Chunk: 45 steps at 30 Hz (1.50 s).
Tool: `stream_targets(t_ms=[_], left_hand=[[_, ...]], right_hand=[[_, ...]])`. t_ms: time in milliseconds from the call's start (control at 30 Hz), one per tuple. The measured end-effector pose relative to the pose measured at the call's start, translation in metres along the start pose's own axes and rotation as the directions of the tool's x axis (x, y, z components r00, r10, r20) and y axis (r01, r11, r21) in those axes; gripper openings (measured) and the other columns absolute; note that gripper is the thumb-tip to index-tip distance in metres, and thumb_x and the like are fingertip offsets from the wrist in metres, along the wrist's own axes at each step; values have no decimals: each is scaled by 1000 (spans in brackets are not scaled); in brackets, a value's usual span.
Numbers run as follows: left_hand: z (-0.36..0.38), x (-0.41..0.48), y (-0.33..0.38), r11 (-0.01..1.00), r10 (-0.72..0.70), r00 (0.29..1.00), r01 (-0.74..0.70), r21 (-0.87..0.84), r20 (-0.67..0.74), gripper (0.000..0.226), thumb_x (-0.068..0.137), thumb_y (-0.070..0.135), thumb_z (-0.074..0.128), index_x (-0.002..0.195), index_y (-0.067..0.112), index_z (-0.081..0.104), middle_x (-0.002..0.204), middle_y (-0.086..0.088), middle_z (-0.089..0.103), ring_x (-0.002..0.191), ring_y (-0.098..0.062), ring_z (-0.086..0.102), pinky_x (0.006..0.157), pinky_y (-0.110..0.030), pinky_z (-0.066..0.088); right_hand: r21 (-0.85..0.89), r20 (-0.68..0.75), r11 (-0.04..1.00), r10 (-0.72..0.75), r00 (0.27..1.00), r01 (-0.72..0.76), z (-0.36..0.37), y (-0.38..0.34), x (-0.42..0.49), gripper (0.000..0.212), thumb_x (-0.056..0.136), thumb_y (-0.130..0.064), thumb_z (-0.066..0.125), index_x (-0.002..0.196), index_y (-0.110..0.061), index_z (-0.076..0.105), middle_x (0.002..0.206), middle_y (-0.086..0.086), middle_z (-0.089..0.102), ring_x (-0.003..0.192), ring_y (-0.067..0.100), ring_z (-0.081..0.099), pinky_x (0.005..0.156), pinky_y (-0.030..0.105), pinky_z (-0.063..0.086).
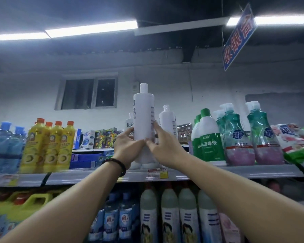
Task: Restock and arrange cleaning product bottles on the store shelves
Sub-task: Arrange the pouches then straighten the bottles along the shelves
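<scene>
A tall white bottle (144,113) with a white cap stands upright on the top shelf (218,171), near its front edge. My left hand (128,146) grips its lower left side, and my right hand (161,146) grips its lower right side with the fingers reaching up along the label. Both thumbs meet in front of the bottle's base. Behind it stand two more white bottles: one (168,121) to the right, another (129,122) mostly hidden to the left.
On the top shelf, yellow bottles (49,148) and blue bottles (3,146) stand to the left; green-and-white disinfectant bottles (209,137), teal pump bottles (239,135) and a bag (295,139) to the right. The lower shelf holds grey-white bottles (170,214), blue bottles and yellow jugs. A sign (238,37) hangs overhead.
</scene>
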State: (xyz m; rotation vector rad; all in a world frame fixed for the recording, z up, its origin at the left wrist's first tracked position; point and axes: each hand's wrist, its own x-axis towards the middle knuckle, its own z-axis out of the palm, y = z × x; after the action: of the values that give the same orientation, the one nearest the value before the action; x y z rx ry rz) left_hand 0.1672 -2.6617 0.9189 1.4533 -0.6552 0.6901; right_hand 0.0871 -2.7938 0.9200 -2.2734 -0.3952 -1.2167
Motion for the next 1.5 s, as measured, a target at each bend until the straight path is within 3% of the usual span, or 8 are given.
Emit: stream_targets(t_ms=[300, 533, 767, 967, 1167, 1300, 1367, 1500], left_hand=[[20, 31, -33, 981, -116, 989, 129, -146, 94, 32, 84, 3, 88, 113, 8, 75, 97, -11, 84, 86, -25, 83, 71, -34, 68], [29, 47, -44, 992, -123, 985, 126, -15, 121, 55, 84, 11, 85, 129, 17, 55, 108, -16, 79, 98, -33, 80, 85, -46, 68], [32, 53, -66, 986, -168, 974, 168, 10, 149, 54, 83, 11, 84, 132, 18, 62, 112, -11, 80, 98, -30, 81, 87, -53, 68], [30, 44, -63, 987, -149, 971, 135, 87, 186, 43, 87, 20, 81, 127, 21, 65, 111, -8, 81, 90, -24, 77, 63, -27, 61], [29, 40, -63, 961, -131, 976, 81, 266, 175, 71, 60, 57, 82, 120, 22, 70, 107, -1, 82, 101, -23, 79, 96, -46, 65], [22, 8, -37, 867, -79, 982, -17, 497, 171, 67, 90, 32, 81, 146, 8, 53, 131, -11, 67, 125, -31, 65, 101, -29, 49], [15, -13, -30, 833, 20, 990, -92, 546, 136, 66, 92, 25, 78, 150, 8, 50, 142, -13, 60, 132, -31, 59, 108, -35, 48], [-6, -75, -22, 812, 96, 973, -199, 549, 211, 31, 93, 22, 73, 123, 23, 64, 104, 4, 73, 99, -17, 70, 91, -38, 60]], right_hand=[[-173, 134, 984, 61, 989, -38, 32, 25, 0, 78, 89, -39, 76, 156, -19, 42, 152, 9, 42, 141, 31, 43, 121, 42, 40], [-163, 135, 980, 141, 981, -118, 49, 37, 3, 92, 80, -52, 71, 159, -20, 36, 156, 10, 32, 147, 34, 31, 126, 47, 33], [-123, 155, 984, 148, 977, -130, 60, 52, -1, 105, 89, -51, 73, 171, -17, 18, 163, 8, 24, 155, 31, 20, 132, 43, 23], [-100, 141, 988, 129, 982, -115, 64, 51, -7, 105, 91, -47, 73, 171, -14, 15, 168, 7, 20, 160, 29, 15, 134, 41, 19], [-105, 119, 985, 146, 982, -134, 53, 44, -14, 87, 92, -33, 69, 167, -15, 28, 162, 10, 35, 155, 30, 31, 129, 42, 31], [-162, 61, 980, 129, 990, -117, 40, 39, -29, 73, 92, -24, 63, 161, -15, 40, 157, 11, 46, 149, 29, 39, 126, 44, 36], [-169, 14, 980, 111, 994, -108, 35, 35, -43, 61, 95, -20, 61, 154, -16, 47, 148, 8, 53, 142, 26, 46, 121, 44, 42], [-138, 9, 983, 120, 993, -118, 37, 28, -84, 43, 96, -21, 60, 139, -18, 58, 132, 5, 62, 124, 22, 57, 107, 40, 51]])
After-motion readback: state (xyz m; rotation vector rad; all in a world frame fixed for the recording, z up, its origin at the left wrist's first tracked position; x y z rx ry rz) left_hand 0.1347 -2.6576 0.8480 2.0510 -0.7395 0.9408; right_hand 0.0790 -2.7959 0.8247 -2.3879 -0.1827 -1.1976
